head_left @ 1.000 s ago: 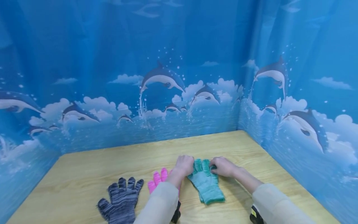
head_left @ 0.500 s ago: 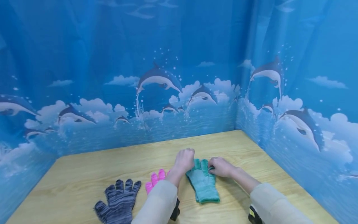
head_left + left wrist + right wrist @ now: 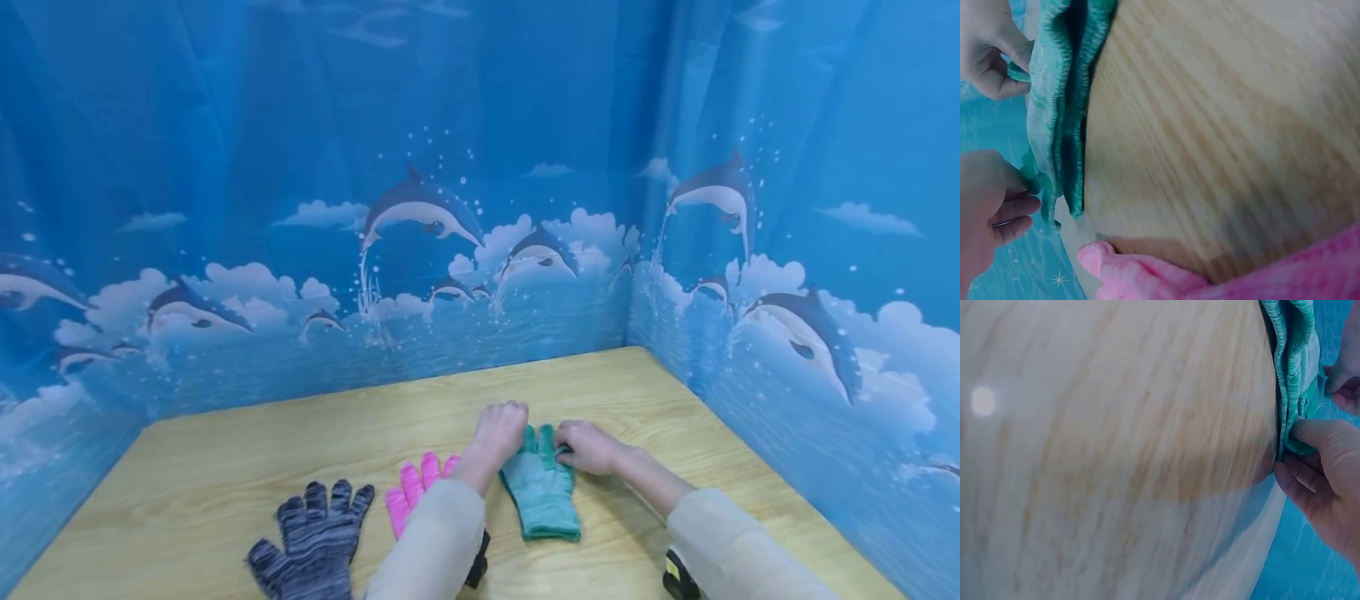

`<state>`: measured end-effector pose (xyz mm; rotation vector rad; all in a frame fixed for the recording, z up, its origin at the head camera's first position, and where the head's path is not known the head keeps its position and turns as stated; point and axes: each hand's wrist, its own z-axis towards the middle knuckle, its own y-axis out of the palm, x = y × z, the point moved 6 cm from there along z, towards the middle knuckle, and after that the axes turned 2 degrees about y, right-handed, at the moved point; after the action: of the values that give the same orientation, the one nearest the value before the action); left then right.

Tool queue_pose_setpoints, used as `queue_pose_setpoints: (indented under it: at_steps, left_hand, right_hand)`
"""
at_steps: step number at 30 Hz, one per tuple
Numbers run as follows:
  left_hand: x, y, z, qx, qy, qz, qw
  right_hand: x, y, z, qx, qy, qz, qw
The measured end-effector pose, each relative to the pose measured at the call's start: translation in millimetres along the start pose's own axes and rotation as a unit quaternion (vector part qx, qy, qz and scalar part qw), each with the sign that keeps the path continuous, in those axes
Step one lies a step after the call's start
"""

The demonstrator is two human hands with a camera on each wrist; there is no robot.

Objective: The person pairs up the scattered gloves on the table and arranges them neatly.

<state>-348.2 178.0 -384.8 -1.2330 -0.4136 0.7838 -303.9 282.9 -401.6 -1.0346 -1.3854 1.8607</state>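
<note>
A green knit glove (image 3: 543,492) lies on the table with its cuff toward me and its fingers pointing away. My left hand (image 3: 501,433) pinches it at the finger end on the left side, hiding part of it there. On the opposite side, my right hand (image 3: 591,447) holds one of the glove's fingers between thumb and fingers. The left wrist view shows the cuff of the green glove (image 3: 1047,106) as two loose layers, with my left hand (image 3: 988,206) at its finger end. In the right wrist view my right hand (image 3: 1329,481) grips the edge of the fabric.
A pink glove (image 3: 411,492) lies to the left, partly covered by my left sleeve (image 3: 435,537). Further left is a dark grey striped glove (image 3: 318,533), palm flat. Blue dolphin-print curtains (image 3: 420,267) stand along the table's (image 3: 360,433) back and right edges.
My left hand has shifted slightly along the green glove's finger end. The green glove has turned a little, its cuff swinging left. My right hand keeps its hold.
</note>
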Motion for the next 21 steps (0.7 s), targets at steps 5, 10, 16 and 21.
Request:
queue_pose_setpoints:
  at_steps: [5,10,16,21]
  left_hand:
    - [0.9,2.0,-3.7,-0.009,0.014,0.001,0.9999]
    - [10.3,-7.6,-10.3,-0.036,0.065,-0.009,0.9972]
    - [46.7,-25.5,-30.3,-0.085,0.215,-0.043,0.9719]
    - [63.8,-21.6,-46.4,-0.104,0.286,-0.004,0.9524]
  right_hand:
    - [-1,0,0.1,-0.003,0.000,-0.001,1.0000]
    - [-2,-3,-1.2,-0.006,-0.008,-0.014,0.9998]
    - [-2,-9,-5.4,0.010,0.008,-0.005,0.9999]
    - [-2,-13,-5.1,0.026,0.029,0.005,0.9992]
